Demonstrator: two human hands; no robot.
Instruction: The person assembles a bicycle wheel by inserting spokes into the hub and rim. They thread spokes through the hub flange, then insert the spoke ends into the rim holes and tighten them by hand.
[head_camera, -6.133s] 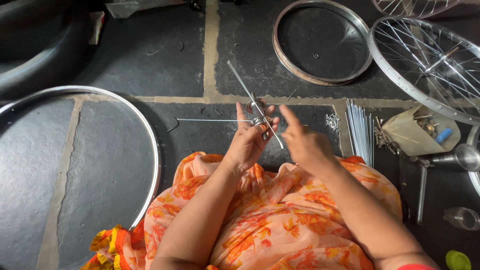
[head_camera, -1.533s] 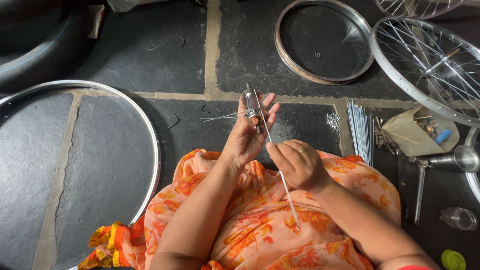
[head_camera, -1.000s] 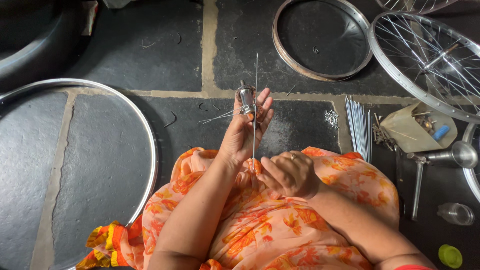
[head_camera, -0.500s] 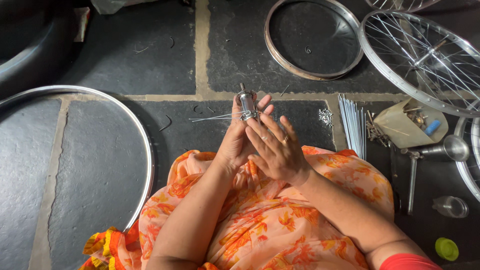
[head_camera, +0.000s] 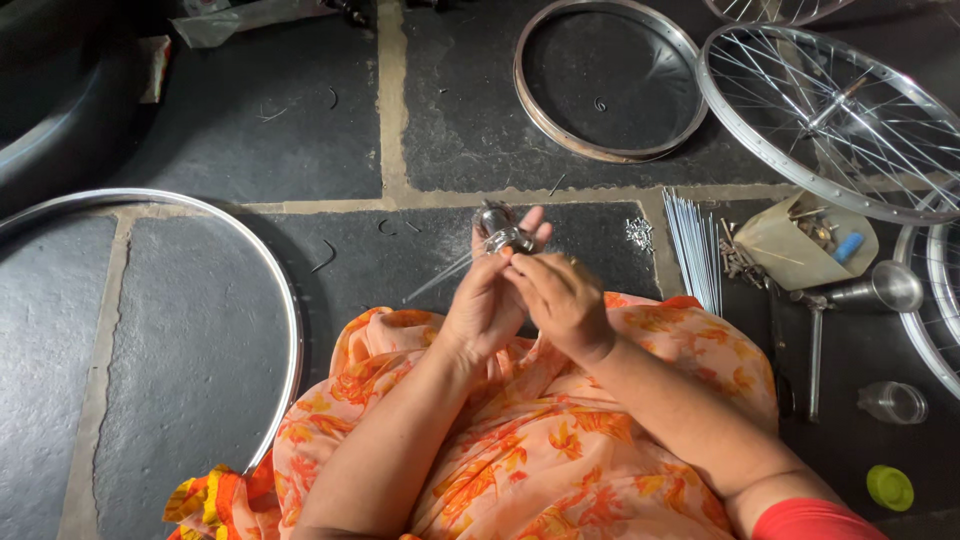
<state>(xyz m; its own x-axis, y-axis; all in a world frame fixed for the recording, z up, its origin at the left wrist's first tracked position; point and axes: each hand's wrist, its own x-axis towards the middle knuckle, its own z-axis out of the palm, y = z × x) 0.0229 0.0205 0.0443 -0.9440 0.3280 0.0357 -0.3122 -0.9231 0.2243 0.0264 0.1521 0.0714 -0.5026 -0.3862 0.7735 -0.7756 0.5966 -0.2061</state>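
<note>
— Since half a second ago, what's changing?

— Both hands are drifting a little to the right with the hub, and my right hand is curling down from flat over the left into a pinch at the hub's lower end.

— Where's the hub sitting?

— I'm holding the small metal hub up in front of my lap, above the stone floor. Its long axis is running roughly upright, tipped a touch away from me. My left hand is grasping it from below, fingers wrapping up behind its flange.

— And the right?

— Its fingers are clenching just under the hub, to the hub's lower right. I'm guessing they're pinching a spoke end, but I cannot tell; it's hidden. The left hand is nearer the hub and is carrying it.

— Anything hanging off it?

— Thin spokes are trailing from the hub down and to the left.

— Around you?

— The orange floral cloth is covering my lap. A bundle of loose spokes is lying to the right, beside a paper pouch of small parts. A bare rim is lying on my left, another rim ahead, and a spoked wheel at far right.
</note>
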